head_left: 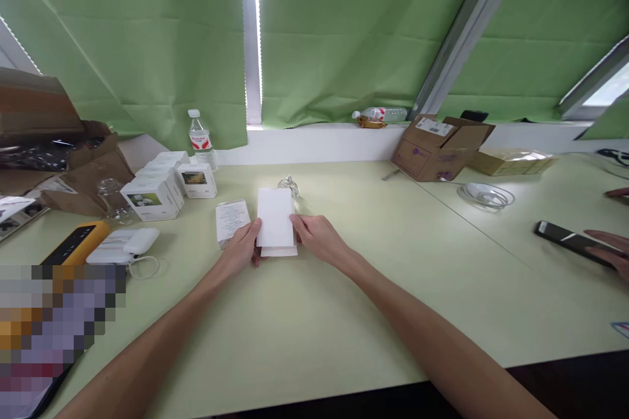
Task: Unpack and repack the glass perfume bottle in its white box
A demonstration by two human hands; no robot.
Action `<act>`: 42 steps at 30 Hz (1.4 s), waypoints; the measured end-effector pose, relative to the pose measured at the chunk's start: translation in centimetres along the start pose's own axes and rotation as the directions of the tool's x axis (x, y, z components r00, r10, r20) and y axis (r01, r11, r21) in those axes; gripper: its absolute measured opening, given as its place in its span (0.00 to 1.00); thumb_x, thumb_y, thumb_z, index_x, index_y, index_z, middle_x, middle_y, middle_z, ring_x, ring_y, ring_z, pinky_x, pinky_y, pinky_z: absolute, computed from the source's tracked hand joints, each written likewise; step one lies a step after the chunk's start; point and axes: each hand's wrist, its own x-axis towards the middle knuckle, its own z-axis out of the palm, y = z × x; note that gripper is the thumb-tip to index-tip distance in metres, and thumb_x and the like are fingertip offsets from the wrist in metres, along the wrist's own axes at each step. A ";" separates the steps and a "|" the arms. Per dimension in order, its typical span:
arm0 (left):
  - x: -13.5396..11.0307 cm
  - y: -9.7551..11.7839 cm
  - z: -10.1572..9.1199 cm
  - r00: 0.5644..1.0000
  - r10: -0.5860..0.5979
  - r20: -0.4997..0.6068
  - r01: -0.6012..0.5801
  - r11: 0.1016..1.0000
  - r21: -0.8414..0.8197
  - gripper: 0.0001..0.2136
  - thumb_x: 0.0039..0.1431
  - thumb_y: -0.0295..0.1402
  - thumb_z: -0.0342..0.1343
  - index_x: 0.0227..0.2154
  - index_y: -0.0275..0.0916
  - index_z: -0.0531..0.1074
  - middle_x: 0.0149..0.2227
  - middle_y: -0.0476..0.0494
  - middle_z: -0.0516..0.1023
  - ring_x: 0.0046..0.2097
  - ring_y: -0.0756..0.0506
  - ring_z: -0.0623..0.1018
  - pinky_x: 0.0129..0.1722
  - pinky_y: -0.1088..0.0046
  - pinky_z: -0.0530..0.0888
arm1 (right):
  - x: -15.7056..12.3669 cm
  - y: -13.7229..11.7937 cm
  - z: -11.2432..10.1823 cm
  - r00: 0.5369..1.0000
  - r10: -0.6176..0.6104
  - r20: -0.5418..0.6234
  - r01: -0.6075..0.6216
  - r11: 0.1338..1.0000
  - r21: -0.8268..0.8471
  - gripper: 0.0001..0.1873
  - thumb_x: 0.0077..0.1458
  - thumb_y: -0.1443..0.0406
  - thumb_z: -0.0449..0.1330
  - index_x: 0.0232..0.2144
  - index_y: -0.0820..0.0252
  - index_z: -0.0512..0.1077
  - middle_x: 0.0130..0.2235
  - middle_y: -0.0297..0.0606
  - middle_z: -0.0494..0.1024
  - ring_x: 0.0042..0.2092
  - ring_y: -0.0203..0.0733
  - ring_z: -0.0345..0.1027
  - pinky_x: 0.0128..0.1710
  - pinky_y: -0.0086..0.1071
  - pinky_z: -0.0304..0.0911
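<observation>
A blank white card (275,216), or possibly folded paper, is held between both hands above the table. A second white edge shows beneath it at its lower end. My left hand (242,241) pinches its left edge. On the opposite edge, the thumb and fingers of my right hand (317,236) close on it. Just left of the card lies a small white box (232,219) with fine printed text, partly behind my left hand. A crumpled shiny clear or silvery wrapper (289,184) sits right behind the card.
Several white boxes (152,196) and a water bottle (199,134) stand at the back left. Nearer are a yellow-and-black device (76,245) and a white case (120,245). To the right are a cardboard box (427,147), a coiled cable (486,195) and another person's hand (609,249) at a phone (570,240).
</observation>
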 end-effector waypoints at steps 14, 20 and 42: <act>-0.1 0.1 0.1 1.000 0.010 -0.021 -0.010 1.000 0.005 0.24 0.59 0.57 0.40 0.28 0.38 0.64 0.17 0.50 0.70 0.17 0.49 0.70 0.21 0.73 0.67 | 0.0 0.0 0.0 1.000 -0.007 -0.001 0.007 1.000 -0.006 0.28 0.65 0.52 0.38 0.19 0.59 0.61 0.22 0.35 0.70 0.23 0.35 0.58 0.27 0.29 0.51; -0.1 0.3 0.1 1.000 0.001 -0.008 -0.001 1.000 0.002 0.24 0.58 0.57 0.40 0.28 0.38 0.64 0.18 0.50 0.70 0.17 0.48 0.70 0.21 0.73 0.67 | 0.0 -0.3 -0.1 0.999 -0.034 -0.034 0.034 0.999 0.005 0.27 0.65 0.52 0.38 0.20 0.59 0.61 0.23 0.34 0.70 0.23 0.34 0.58 0.27 0.29 0.52; -0.2 0.3 0.1 1.000 0.010 -0.005 -0.010 0.997 -0.076 0.24 0.59 0.56 0.41 0.32 0.38 0.67 0.19 0.49 0.70 0.20 0.48 0.71 0.20 0.73 0.68 | 0.0 -0.4 -0.2 1.000 -0.016 -0.022 0.016 1.000 0.003 0.29 0.65 0.51 0.39 0.18 0.59 0.61 0.21 0.34 0.69 0.22 0.34 0.56 0.26 0.29 0.51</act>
